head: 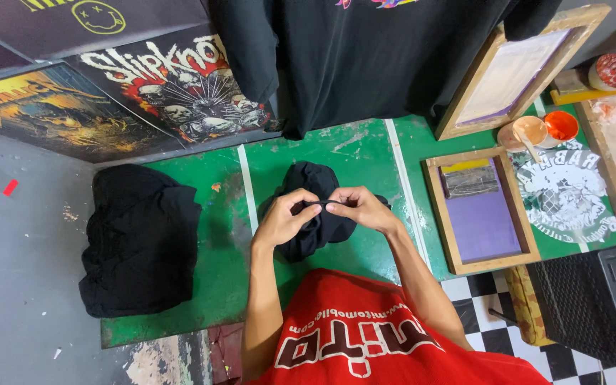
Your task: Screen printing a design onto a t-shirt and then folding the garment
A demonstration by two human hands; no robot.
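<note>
1. Both hands, left and right, pinched our bunched black shirt over the green table.
2. We judged that bunching risked creases.
3. Orange ink cup nearby threatened stains.

A green tabletop marked with white stripes is seen across the centre, its paint worn. Grey floor is found at left, speckled with scraps. Printed dark posters are laid along the upper left. Black-and-white checkered tiles are seen lower right.
</note>
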